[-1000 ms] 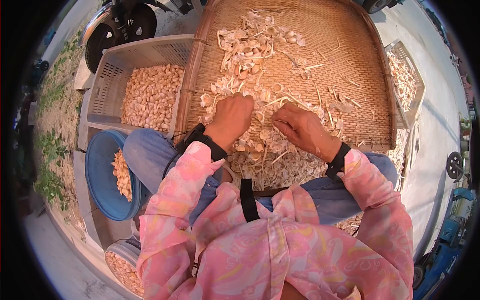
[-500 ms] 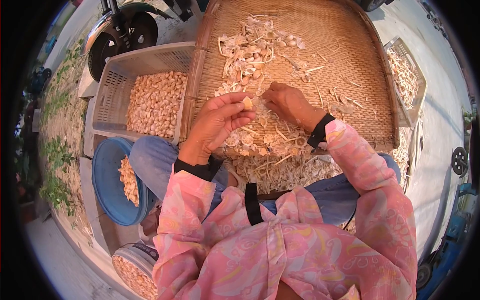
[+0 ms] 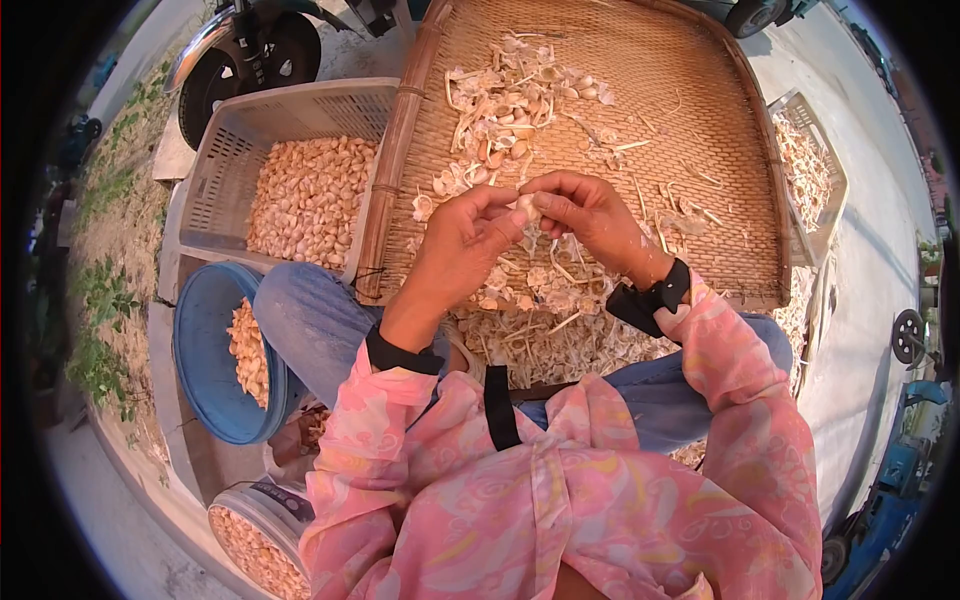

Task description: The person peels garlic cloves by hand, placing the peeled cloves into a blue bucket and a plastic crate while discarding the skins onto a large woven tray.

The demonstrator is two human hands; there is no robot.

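Both hands meet over the near part of a woven bamboo tray point(image 3: 700, 110). My left hand point(image 3: 465, 245) pinches a pale garlic clove point(image 3: 528, 207) between thumb and fingertips. From the other side, my right hand point(image 3: 597, 222) has its thumb and fingers closed on the same clove. Beyond the hands lies a heap of garlic cloves, skins and stalks point(image 3: 500, 110). More loose skins point(image 3: 545, 280) lie on the tray just below the hands.
Left of the tray stands a crate of garlic cloves point(image 3: 225, 190). A blue bucket point(image 3: 215, 370) and a white bucket point(image 3: 290, 510), both holding cloves, are at lower left. Another crate point(image 3: 825, 215) stands on the right. Skins point(image 3: 560, 350) are piled between my legs.
My right hand has moved in against my left, and its fingers now touch the clove. The orange-tinted piece seen earlier at my left fingertips now shows as a pale clove. The view has shifted slightly.
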